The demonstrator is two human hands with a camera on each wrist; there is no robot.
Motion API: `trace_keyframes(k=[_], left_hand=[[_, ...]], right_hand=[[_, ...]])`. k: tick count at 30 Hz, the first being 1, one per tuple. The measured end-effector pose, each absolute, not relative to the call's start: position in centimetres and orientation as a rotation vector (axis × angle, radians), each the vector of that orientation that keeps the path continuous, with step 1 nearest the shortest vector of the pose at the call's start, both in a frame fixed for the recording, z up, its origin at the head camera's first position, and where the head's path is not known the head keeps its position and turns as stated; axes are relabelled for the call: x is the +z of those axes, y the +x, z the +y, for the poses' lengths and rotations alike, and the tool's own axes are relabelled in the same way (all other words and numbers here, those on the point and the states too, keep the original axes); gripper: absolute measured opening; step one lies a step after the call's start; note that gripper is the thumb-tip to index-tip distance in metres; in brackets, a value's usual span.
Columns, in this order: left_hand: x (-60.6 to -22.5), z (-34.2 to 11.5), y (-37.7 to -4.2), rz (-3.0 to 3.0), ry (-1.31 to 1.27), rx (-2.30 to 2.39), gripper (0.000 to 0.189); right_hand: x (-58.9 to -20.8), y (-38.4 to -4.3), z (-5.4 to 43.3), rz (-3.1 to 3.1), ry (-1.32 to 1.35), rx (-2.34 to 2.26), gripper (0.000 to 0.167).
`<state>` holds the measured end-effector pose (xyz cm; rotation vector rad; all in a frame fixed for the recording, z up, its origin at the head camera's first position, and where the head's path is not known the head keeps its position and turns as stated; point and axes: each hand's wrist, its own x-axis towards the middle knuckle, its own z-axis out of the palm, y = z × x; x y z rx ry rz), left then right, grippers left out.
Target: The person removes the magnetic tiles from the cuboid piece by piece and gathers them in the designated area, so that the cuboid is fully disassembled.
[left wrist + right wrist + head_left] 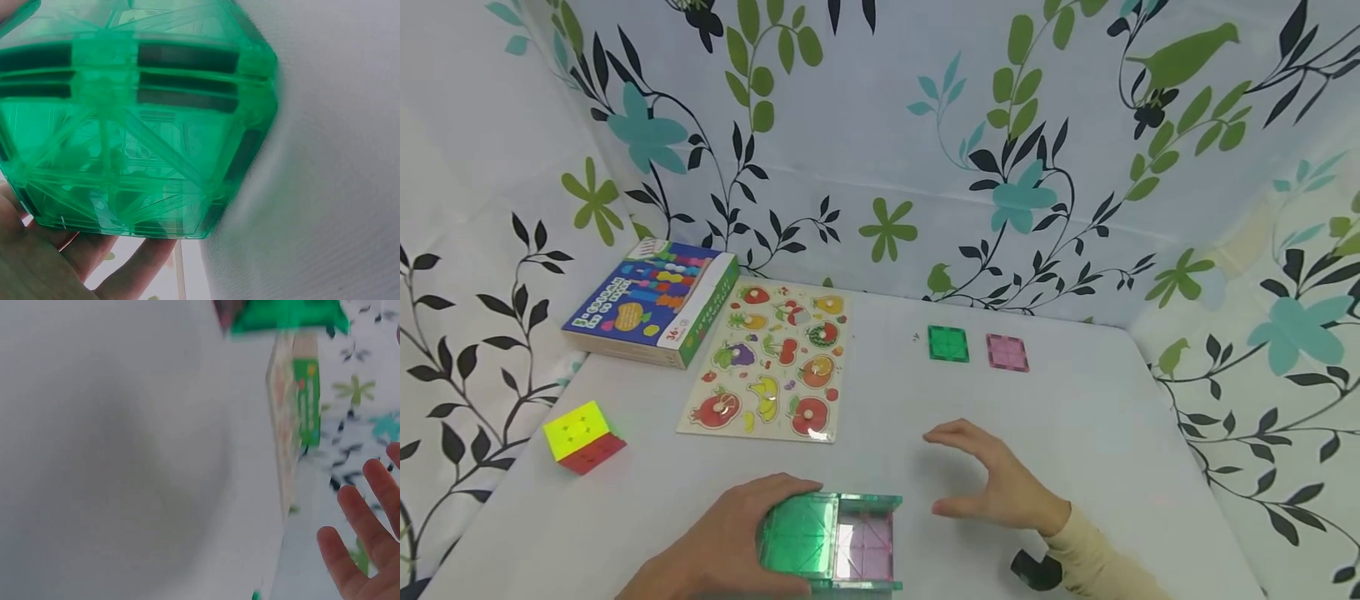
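Note:
My left hand (722, 533) grips the left side of a box built from clear green magnetic tiles (801, 537), fingers along its far side and thumb along the near side. A pink tile (865, 546) shows inside the box's uncovered right part. Close up in the left wrist view, the box's green wall (156, 144) shows ribs and dark magnet strips, with fingers (140, 269) under its lower edge. To the right of the box, my right hand (1000, 475) is held over the table with thumb and fingers spread apart, holding nothing.
Beyond the right hand lie a loose green tile (948, 343) and a pink tile (1007, 352). A fruit puzzle board (786, 375) and a toy box (647, 300) lie at back left, with a puzzle cube (580, 437) nearer. A small black object (1036, 572) is by the right wrist.

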<state>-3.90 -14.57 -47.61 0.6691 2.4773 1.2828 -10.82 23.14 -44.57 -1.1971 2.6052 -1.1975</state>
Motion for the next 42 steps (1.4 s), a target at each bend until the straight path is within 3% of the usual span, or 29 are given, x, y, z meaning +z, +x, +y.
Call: trace_keyframes(k=[7,13,18,23,42], left_hand=[[-47.7,-14.5,-4.0,2.544,0.713,1.243,0.084],[-47.6,-14.3,-4.0,2.586,0.733,1.225,0.084],[-47.7,-14.3,-4.0,2.588,0.729,1.222,0.084],[-47.6,-14.3,-4.0,2.585,0.718,1.217,0.085],[-47.4,-14.3,-4.1,2.579,0.719,1.214,0.084]], right_hand=[[-45.1,-5.8,19.4,2.334,-1.532,-1.394,0.069],[-46.0,-3.7,16.7,2.259,-1.654,-1.188,0.056],[-47.0,-3.2,15.0,2.423,-1.865,-1.035,0.037],[-47.3,-3.2,14.4,2.493,-1.899,-1.045,0.026],[-48.2,-4.0,15.8,2.409,-1.919,-1.262,0.024]])
